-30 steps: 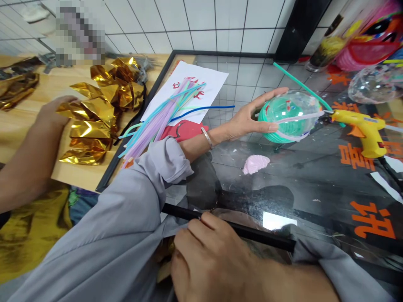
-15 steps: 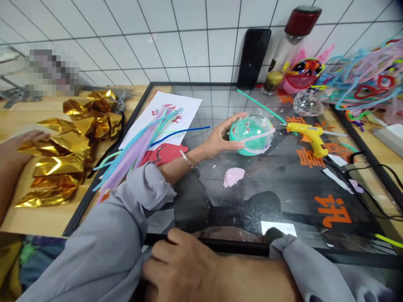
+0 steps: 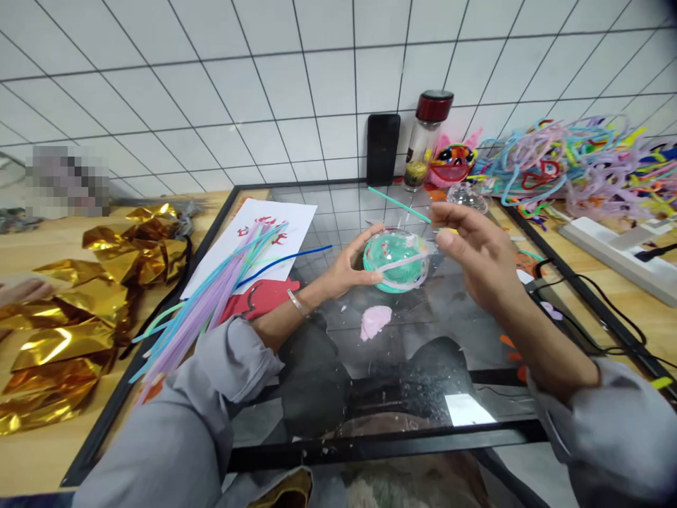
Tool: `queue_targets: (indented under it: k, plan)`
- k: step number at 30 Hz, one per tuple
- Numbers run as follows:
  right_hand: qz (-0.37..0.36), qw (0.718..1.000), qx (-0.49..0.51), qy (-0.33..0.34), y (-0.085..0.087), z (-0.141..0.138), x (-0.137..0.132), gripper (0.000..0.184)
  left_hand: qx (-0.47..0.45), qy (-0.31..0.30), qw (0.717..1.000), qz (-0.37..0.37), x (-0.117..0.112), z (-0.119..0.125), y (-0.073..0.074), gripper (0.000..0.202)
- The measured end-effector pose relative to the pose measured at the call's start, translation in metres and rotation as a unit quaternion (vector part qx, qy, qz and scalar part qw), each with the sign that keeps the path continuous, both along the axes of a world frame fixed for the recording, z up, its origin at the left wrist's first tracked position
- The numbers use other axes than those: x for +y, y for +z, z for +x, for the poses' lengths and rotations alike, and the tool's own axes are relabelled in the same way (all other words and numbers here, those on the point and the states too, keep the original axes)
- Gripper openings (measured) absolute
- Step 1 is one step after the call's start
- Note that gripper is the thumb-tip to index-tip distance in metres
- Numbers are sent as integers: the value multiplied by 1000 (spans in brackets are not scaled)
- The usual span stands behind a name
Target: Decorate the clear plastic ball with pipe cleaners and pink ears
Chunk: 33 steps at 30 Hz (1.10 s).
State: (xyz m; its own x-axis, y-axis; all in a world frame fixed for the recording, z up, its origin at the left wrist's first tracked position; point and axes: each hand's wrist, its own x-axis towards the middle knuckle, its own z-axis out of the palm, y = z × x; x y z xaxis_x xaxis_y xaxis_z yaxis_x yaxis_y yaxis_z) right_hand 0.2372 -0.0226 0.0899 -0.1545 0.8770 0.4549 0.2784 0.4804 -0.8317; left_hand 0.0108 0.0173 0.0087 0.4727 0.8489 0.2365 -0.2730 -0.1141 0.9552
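Note:
My left hand holds a clear plastic ball by its left side, thumb in front and fingers behind. Green strands wind around the ball's lower part, and a pale pipe cleaner crosses its front. Raised just right of the ball, my right hand has thumb and fingers apart with nothing visible between them. It covers most of the yellow glue gun. A green pipe cleaner lies behind the ball, and a pale pink lump rests in front of it.
Pipe cleaners lie over white paper and a red cutout at left. Gold foil lies beyond, near another person's hand. A phone, bottle, pink figure, pipe-cleaner heap and power strip stand around.
My right hand has risen from the table's front edge to beside the ball. My left hand keeps its hold on the ball. The camera view has tilted up.

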Motion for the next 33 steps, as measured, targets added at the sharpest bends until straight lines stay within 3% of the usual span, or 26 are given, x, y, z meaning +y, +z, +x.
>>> queue_targets:
  k: [2, 4, 7, 10, 19, 26, 33]
  plan:
    - [-98, 994, 44, 5, -15, 15, 30, 48, -4, -6, 1000, -3, -1, 0, 0, 99]
    - [-209, 971, 72, 87, -28, 22, 45, 62, -3, -7, 1000, -6, -2, -2, 0, 94]
    - [-266, 938, 97, 198, -39, 22, 44, 77, 5, -17, 1000, 3, 0, -4, 2, 90]
    - [-247, 937, 99, 227, -42, 16, 34, 80, 13, -31, 999, 11, 2, -5, 3, 89]
    - [-220, 960, 104, 136, -55, 10, 29, 84, -3, -28, 1000, -3, 6, -6, -2, 91]
    - [-165, 977, 109, 77, -69, 4, 21, 100, -14, 31, 999, -13, 2, -8, -2, 73]
    - [-119, 989, 61, 60, -80, 4, 19, 100, -6, 52, 999, 0, -2, -13, -2, 56]
